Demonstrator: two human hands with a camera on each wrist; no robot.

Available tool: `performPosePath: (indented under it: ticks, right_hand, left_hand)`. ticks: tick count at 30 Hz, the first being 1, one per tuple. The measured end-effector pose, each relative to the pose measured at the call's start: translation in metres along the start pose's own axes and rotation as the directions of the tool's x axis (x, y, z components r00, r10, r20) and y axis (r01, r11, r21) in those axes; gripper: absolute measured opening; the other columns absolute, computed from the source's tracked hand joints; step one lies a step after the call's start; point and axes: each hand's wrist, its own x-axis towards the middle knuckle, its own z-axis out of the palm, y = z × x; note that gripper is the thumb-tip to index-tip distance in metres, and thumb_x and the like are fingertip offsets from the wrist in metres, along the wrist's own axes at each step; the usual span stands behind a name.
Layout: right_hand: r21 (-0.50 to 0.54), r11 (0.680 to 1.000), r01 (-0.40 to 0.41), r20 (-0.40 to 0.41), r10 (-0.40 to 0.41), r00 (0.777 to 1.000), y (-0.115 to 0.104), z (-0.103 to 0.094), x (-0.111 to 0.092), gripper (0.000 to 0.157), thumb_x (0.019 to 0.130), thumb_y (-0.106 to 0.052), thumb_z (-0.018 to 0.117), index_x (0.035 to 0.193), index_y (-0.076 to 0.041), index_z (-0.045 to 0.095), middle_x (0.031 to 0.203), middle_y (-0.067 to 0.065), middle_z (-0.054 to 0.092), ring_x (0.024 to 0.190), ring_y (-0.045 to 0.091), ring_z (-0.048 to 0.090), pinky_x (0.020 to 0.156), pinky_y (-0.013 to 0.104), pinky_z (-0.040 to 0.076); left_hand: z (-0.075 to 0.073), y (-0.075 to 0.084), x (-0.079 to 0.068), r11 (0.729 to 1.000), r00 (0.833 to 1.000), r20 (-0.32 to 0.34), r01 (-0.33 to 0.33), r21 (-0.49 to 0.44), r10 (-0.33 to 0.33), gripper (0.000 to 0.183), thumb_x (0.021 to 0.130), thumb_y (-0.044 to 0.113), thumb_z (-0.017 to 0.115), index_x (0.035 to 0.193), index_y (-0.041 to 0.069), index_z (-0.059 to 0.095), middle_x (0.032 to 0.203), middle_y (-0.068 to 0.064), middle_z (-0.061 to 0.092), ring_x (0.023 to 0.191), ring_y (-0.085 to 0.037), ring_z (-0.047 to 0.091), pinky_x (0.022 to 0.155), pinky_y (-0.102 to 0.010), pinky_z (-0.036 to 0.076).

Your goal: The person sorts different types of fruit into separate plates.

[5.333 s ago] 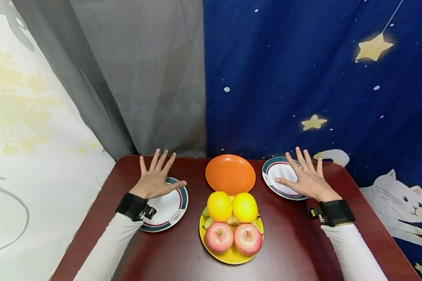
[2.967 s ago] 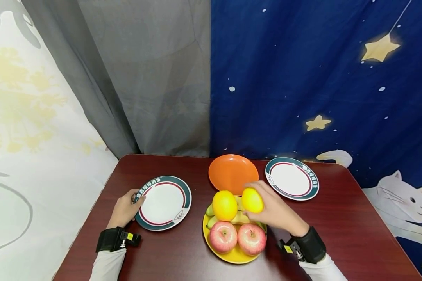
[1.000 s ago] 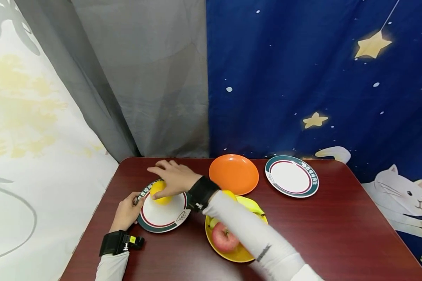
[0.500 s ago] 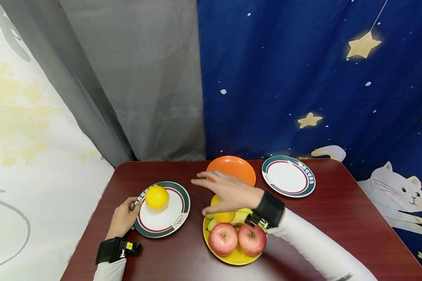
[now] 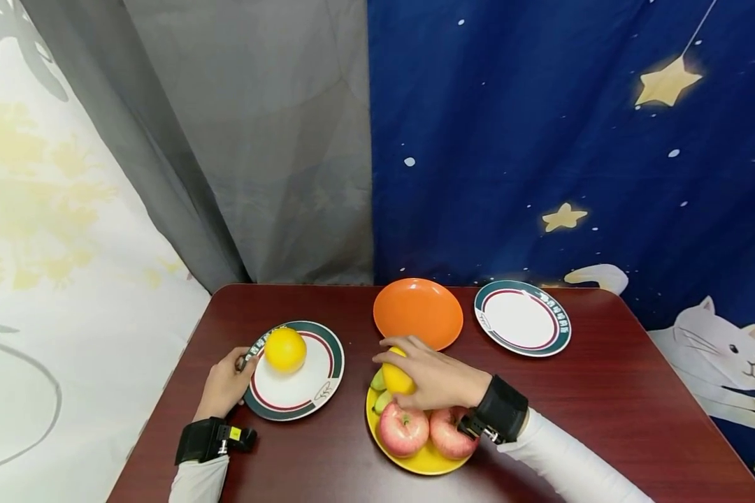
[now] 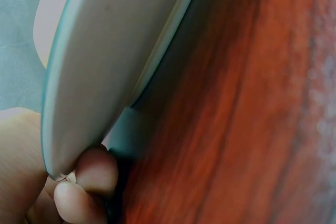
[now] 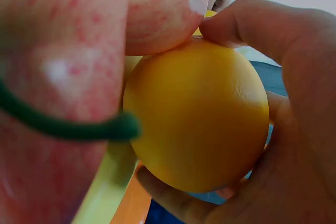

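Observation:
In the head view my left hand (image 5: 224,383) pinches the rim of a white plate with a green edge (image 5: 292,397). The left wrist view shows fingers and thumb at the rim, with the plate's pale underside (image 6: 110,61) above the wood. One yellow orange (image 5: 285,351) sits on that plate. My right hand (image 5: 437,377) grips a second orange (image 5: 397,376) over the yellow plate (image 5: 424,462); in the right wrist view its thumb and fingers curl round the orange (image 7: 199,114). Two apples (image 5: 403,428) lie in front, and green-yellow bananas (image 5: 382,401) are partly hidden beneath the hand.
An orange plate (image 5: 418,313) stands at the back middle of the brown table (image 5: 327,461). To its right is another green-rimmed white plate (image 5: 522,318). Grey and blue curtains (image 5: 289,140) hang behind the table's far edge.
My right hand set the first orange on the left plate, let go, moved back right and took hold of the second orange. My left hand went to the plate rim and stays there.

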Motion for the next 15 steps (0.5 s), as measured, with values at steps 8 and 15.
performPosePath:
  ticks: [8,15]
  right_hand:
    - [0.001,1.0,-0.015,-0.008,0.015,1.0,0.0008,0.0006,0.0035,0.059,0.076,-0.046,0.067,0.129,-0.026,0.05,0.138,-0.002,0.037,0.112,0.016,0.036,0.086,0.035,0.047]
    - [0.004,1.0,-0.005,-0.013,0.005,1.0,0.0033,0.0003,0.0051,0.058,0.077,-0.046,0.068,0.128,-0.026,0.049,0.126,-0.003,0.043,0.103,0.013,0.038,0.081,0.031,0.045]
  left_hand:
    - [0.0001,0.0003,0.0012,1.0,1.0,0.006,0.012,0.004,-0.012,0.043,0.096,0.033,0.052,0.128,0.005,0.049,0.062,-0.009,0.045,0.037,-0.017,0.047,0.04,-0.031,0.049]
    - [-0.0016,0.0011,0.001,1.0,1.0,0.008,0.001,0.001,-0.001,0.043,0.096,0.033,0.051,0.127,0.004,0.05,0.06,-0.008,0.043,0.036,-0.017,0.047,0.039,-0.031,0.048]
